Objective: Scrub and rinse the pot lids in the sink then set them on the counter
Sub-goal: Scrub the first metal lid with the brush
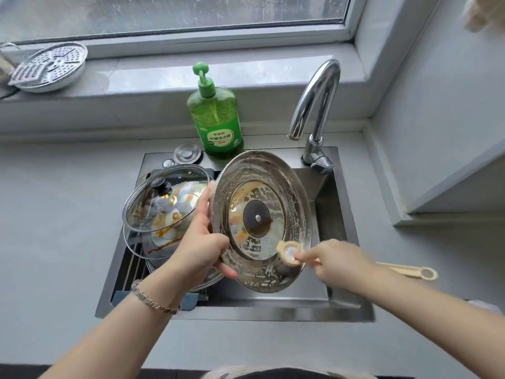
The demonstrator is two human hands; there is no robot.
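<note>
My left hand (200,244) grips the left rim of a large steel pot lid (292,192) and holds it tilted over the sink (338,310), underside towards me, smeared with orange sauce and suds. My right hand (337,262) grips a cream brush (290,252) whose round head presses on the lid's lower right. A glass lid (164,198) with a black knob lies tilted in the sink's left half on top of other dirty lids (153,247).
A green dish soap bottle (216,116) stands behind the sink, beside the chrome tap (317,105). Another cream tool (410,270) lies on the counter at the right. A steel steamer plate (52,67) sits on the window sill, far left. A drain plug (188,154) rests on the sink's back edge.
</note>
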